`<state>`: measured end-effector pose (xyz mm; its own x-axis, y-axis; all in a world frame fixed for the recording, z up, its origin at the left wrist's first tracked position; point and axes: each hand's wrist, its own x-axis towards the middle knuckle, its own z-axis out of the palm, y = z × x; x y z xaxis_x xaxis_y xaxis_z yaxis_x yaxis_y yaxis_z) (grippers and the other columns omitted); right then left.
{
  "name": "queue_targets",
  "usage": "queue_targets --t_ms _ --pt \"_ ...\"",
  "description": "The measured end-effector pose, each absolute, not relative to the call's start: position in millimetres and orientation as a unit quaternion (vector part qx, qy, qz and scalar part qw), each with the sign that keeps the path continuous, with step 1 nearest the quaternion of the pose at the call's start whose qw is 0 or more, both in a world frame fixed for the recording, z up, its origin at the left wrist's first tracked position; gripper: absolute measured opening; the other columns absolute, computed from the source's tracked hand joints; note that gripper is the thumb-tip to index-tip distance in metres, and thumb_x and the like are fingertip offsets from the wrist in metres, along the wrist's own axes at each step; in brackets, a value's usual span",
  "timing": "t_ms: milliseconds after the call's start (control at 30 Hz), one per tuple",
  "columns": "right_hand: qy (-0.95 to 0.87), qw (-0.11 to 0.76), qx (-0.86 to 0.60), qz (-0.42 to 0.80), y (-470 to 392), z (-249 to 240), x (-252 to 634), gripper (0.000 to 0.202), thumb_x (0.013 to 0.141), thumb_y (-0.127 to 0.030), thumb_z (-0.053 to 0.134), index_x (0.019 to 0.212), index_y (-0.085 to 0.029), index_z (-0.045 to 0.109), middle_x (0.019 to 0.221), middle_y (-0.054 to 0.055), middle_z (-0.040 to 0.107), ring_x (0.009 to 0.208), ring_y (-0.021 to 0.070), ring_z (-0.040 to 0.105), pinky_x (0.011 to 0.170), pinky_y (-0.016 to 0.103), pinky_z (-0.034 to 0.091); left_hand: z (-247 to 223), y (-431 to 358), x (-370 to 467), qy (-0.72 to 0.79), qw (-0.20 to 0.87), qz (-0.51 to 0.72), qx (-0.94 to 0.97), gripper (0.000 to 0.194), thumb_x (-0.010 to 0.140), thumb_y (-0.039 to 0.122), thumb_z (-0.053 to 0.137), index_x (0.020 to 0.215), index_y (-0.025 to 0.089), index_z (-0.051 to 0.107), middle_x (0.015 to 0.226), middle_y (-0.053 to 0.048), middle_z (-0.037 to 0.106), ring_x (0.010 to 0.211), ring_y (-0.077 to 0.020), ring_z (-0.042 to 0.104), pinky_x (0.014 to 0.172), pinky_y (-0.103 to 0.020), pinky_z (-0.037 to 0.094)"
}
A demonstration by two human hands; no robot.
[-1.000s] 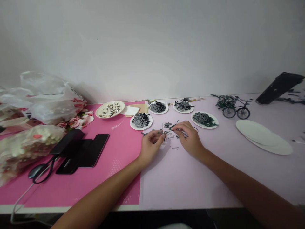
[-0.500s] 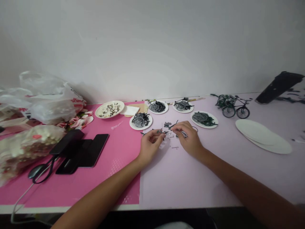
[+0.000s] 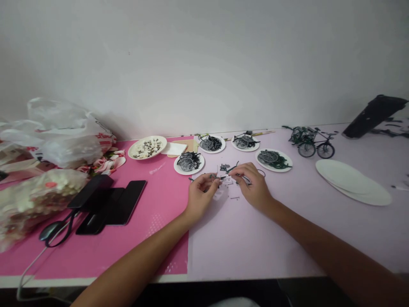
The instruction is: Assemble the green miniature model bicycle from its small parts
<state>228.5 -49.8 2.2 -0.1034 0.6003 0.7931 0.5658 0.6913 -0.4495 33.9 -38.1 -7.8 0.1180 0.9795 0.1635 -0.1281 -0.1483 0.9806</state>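
Note:
My left hand [image 3: 203,192] is closed in a pinch on a small dark green plastic part, mostly covered by the fingers. Facing it, my right hand [image 3: 252,183] pinches a thin silvery rod-like piece [image 3: 224,176] whose left end reaches the green part; whether it is a tool or a part I cannot tell. Between and beyond the hands lie small dark pieces [image 3: 225,167] and several tiny thin pins [image 3: 234,198] on the pale lilac table cover [image 3: 243,243].
Plates of grey, black and green plastic bicycle parts [image 3: 189,163] stand behind the hands. A model bicycle [image 3: 316,147], white plates [image 3: 354,181] and a black container [image 3: 373,117] are at right. At left are a bowl [image 3: 147,148], phones [image 3: 129,202] and plastic bags [image 3: 64,136].
The hands keep almost the same pose and place. The silvery piece between them shows brighter now. The view has shifted very slightly.

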Motion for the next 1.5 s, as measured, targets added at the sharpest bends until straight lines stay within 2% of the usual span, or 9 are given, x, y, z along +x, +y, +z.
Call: queue_targets --t_ms 267,700,900,967,1033,1233,1333,1433,1500 --pt "-0.740 0.540 -0.401 0.023 -51 1 228 0.016 0.102 -0.019 0.057 0.099 -0.027 0.071 0.093 0.007 0.075 0.092 0.0269 0.066 0.083 0.046 0.055 -7 -38 35 0.398 0.518 0.537 0.534 0.039 0.079 0.045 0.086 0.101 0.014 0.075 0.094 -0.010 0.080 0.084 -0.0226 0.078 0.078 -0.032 0.060" --pt "-0.741 0.515 -0.423 0.082 -47 -3 235 0.015 0.102 -0.028 0.063 0.105 -0.026 0.077 0.099 0.006 0.080 0.092 0.0231 0.075 0.084 0.040 0.061 -7 -36 32 0.392 0.503 0.530 0.559 0.036 0.082 0.042 0.084 0.104 0.015 0.077 0.106 -0.013 0.081 0.092 -0.0233 0.078 0.084 -0.032 0.060" --pt "-0.739 0.475 -0.455 0.142 -48 3 239 0.018 0.101 -0.032 0.062 0.100 -0.024 0.078 0.086 0.003 0.082 0.066 0.0181 0.070 0.062 0.031 0.055 -4 -37 29 0.386 0.471 0.530 0.590 0.025 0.083 0.035 0.082 0.099 0.016 0.079 0.106 -0.012 0.081 0.095 -0.0229 0.077 0.088 -0.034 0.060" --pt "-0.738 0.445 -0.474 0.178 -50 5 240 0.022 0.102 -0.036 0.060 0.095 -0.024 0.077 0.081 0.002 0.081 0.054 0.0151 0.063 0.055 0.029 0.051 -4 -36 29 0.388 0.467 0.529 0.592 0.023 0.083 0.033 0.082 0.099 0.017 0.080 0.105 -0.011 0.082 0.094 -0.0230 0.077 0.087 -0.034 0.060" --pt "-0.736 0.422 -0.486 0.211 -52 5 239 0.032 0.104 -0.042 0.057 0.087 -0.023 0.075 0.078 0.002 0.080 0.051 0.0144 0.061 0.053 0.028 0.049 -4 -36 28 0.390 0.463 0.528 0.595 0.022 0.084 0.032 0.081 0.099 0.017 0.081 0.105 -0.011 0.082 0.094 -0.0233 0.077 0.087 -0.034 0.060" --pt "-0.729 0.400 -0.500 0.241 -55 4 235 0.055 0.108 -0.054 0.043 0.068 -0.022 0.064 0.057 0.001 0.066 0.055 0.0169 0.064 0.061 0.030 0.052 1 -38 27 0.392 0.436 0.509 0.630 0.016 0.086 0.027 0.078 0.099 0.019 0.083 0.105 -0.011 0.082 0.095 -0.0252 0.077 0.087 -0.035 0.060" --pt "-0.729 0.397 -0.495 0.256 -57 5 234 0.048 0.109 -0.050 0.041 0.076 -0.022 0.063 0.065 0.001 0.068 0.060 0.0170 0.064 0.063 0.031 0.051 2 -38 26 0.391 0.418 0.505 0.646 0.016 0.087 0.025 0.076 0.100 0.021 0.084 0.105 -0.011 0.082 0.094 -0.0254 0.076 0.086 -0.035 0.059" --pt "-0.726 0.398 -0.492 0.268 -59 4 234 0.025 0.105 -0.045 0.053 0.096 -0.023 0.061 0.085 0.003 0.072 0.072 0.0180 0.068 0.066 0.031 0.052 0 -36 25 0.391 0.407 0.510 0.649 0.016 0.088 0.025 0.075 0.101 0.022 0.084 0.104 -0.010 0.082 0.093 -0.0251 0.075 0.086 -0.035 0.058" --pt "-0.722 0.403 -0.496 0.266 -60 2 234 0.018 0.102 -0.042 0.058 0.106 -0.024 0.057 0.096 0.004 0.072 0.079 0.0186 0.069 0.069 0.031 0.054 -1 -35 24 0.390 0.401 0.515 0.649 0.016 0.088 0.025 0.075 0.100 0.022 0.084 0.102 -0.009 0.082 0.093 -0.0247 0.075 0.087 -0.035 0.058"
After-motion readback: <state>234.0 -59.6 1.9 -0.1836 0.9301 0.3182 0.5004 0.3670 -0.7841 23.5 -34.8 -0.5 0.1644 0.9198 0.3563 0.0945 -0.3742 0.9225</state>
